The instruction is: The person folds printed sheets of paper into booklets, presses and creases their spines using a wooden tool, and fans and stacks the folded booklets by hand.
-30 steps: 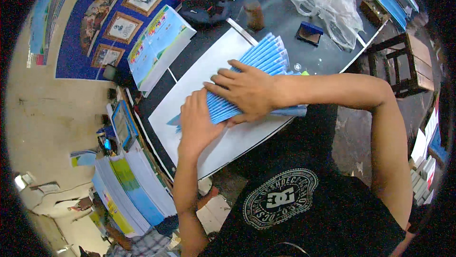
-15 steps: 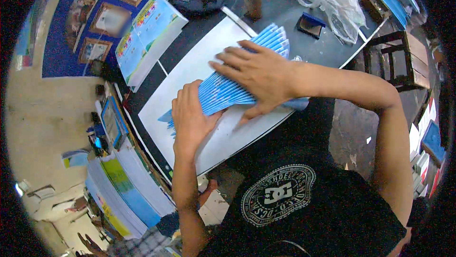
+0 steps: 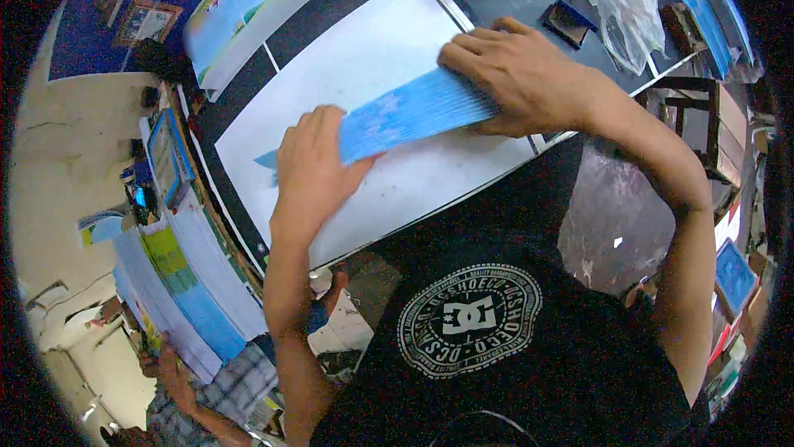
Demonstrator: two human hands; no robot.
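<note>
A bundle of blue printed paper sheets (image 3: 405, 120) spans the space between my hands, over a white board (image 3: 364, 50) on the dark table. Its stacked edges face up and sit close together in fine lines. My left hand (image 3: 318, 166) grips the left end, thumb on the near side and fingers over the far side. Around the right end my right hand (image 3: 529, 79) is closed, its fingers curled over the top. A blue corner of paper pokes out to the left of my left hand.
At the far left stands a stack of colourful printed sheets (image 3: 248, 13). A small dark blue box (image 3: 569, 23) and a clear plastic bag (image 3: 616, 9) lie at the far right. A wooden stool (image 3: 719, 129) is to the right. Another person in a checked shirt (image 3: 223, 389) is beside tall paper stacks (image 3: 186, 282), lower left.
The fanned-out sheets are now squeezed into a tight, even bundle. My right hand has moved right, from lying flat across the sheets to gripping their right end.
</note>
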